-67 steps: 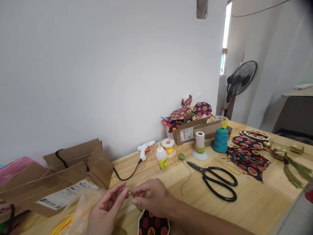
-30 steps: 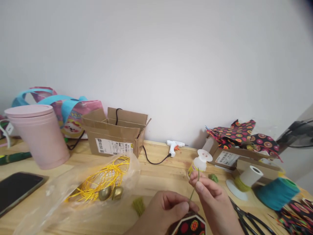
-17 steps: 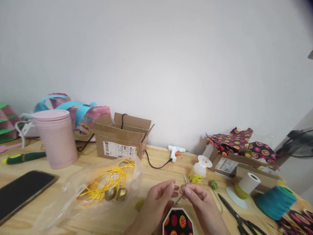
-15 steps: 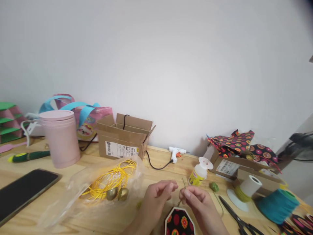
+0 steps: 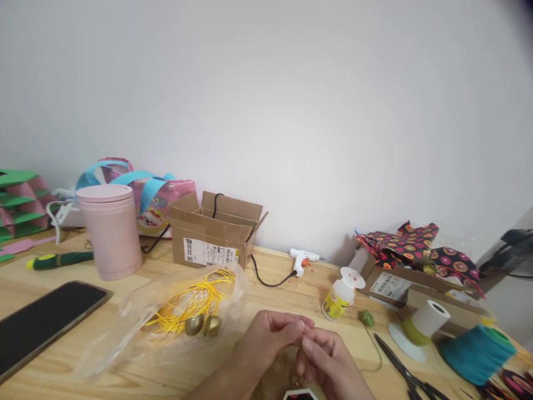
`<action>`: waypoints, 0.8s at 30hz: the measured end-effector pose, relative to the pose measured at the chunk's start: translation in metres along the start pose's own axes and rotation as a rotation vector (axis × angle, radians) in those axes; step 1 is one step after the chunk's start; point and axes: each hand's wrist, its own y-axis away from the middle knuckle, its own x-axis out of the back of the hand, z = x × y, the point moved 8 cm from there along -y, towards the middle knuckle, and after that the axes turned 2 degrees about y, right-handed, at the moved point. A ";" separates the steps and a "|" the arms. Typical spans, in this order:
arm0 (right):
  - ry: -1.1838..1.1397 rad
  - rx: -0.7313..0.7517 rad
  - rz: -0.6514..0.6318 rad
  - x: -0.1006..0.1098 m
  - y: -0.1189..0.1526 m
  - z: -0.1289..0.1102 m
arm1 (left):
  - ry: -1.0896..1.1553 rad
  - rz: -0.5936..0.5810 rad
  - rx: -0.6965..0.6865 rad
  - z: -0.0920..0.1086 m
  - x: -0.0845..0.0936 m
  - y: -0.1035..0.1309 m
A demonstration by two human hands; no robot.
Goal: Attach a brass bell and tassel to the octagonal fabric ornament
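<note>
The left hand (image 5: 266,339) and the right hand (image 5: 328,364) are brought together low in the view, at about 6 o'clock, fingertips meeting over the wooden table (image 5: 283,289). The fingers of both hands are curled inward and pinched close; what is gripped between them cannot be told, since it is hidden by the fingers. A patterned fabric piece (image 5: 300,395) is seen just below the hands, at 6 o'clock from them, only its top edge showing at the frame's bottom.

A clear plastic bag (image 5: 137,328) holding yellow cord (image 5: 194,300) and gold bells (image 5: 202,325) lies at 9 o'clock from the left hand, near it. A glue bottle (image 5: 338,297) stands at 1 o'clock from the hands, with a small green ball (image 5: 367,318) just beside it. Black scissors (image 5: 402,369) lie at 3 o'clock from the right hand. A pink cup (image 5: 110,230) stands well apart at 10 o'clock.
</note>
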 end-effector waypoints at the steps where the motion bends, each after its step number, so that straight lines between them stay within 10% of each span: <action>1: 0.015 0.002 0.008 0.001 0.000 0.000 | 0.022 0.022 -0.005 0.001 0.002 0.000; 24: 0.006 -0.070 0.094 0.011 -0.001 0.003 | -0.007 0.042 0.003 0.000 0.008 -0.003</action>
